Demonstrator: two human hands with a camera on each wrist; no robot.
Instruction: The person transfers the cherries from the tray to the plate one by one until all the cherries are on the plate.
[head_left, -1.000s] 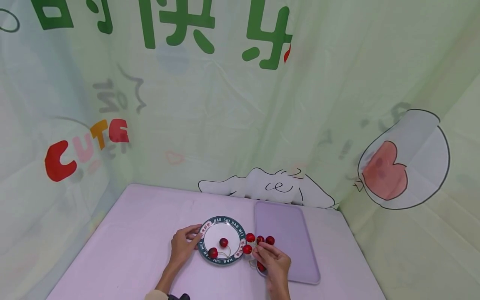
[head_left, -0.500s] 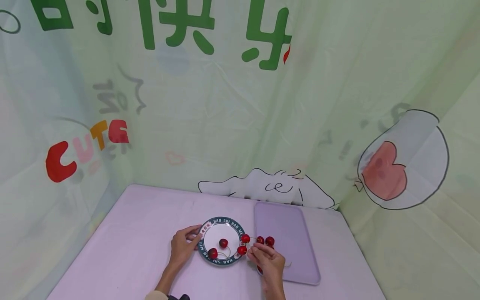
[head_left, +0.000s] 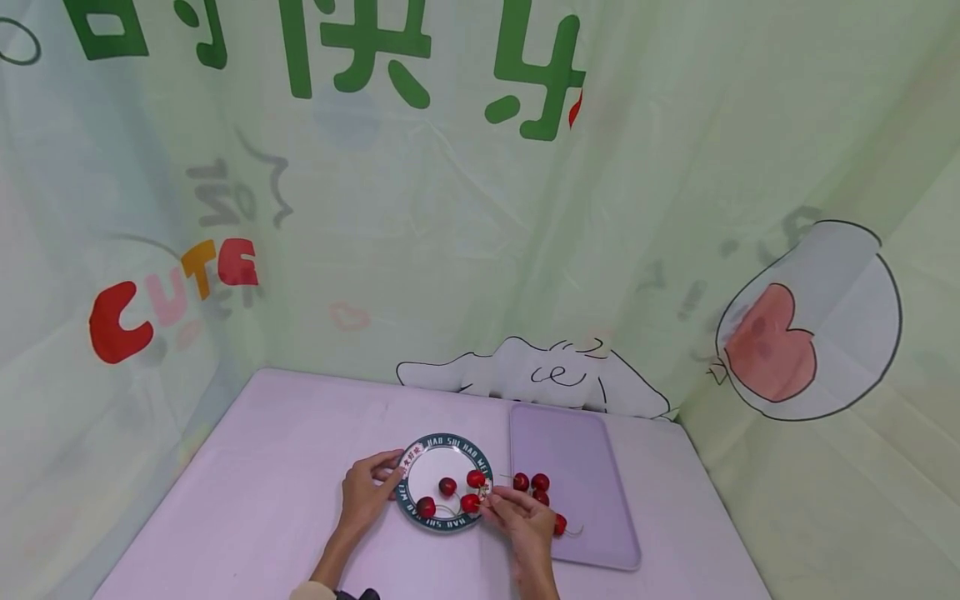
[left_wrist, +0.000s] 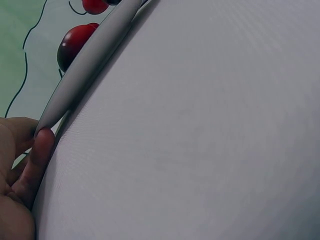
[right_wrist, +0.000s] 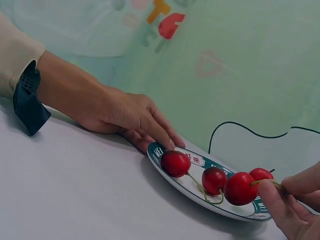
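Observation:
My left hand pinches the left rim of a round white plate with a dark green lettered border. In the left wrist view, fingers meet at the plate's edge. Two dark red cherries joined by their stems lie on the plate. Between finger and thumb, my right hand grips the green stems of a brighter red pair of cherries. That pair is over the plate's right side; whether it touches the plate I cannot tell.
A lilac tray lies right of the plate. Several cherries rest near its left side, partly hidden by my right hand. Printed curtains hang behind the pale table.
My right hand has moved left with its pair of cherries, from beside the tray to over the plate's right side. Cherries behind it now show more. The left hand and plate have stayed put.

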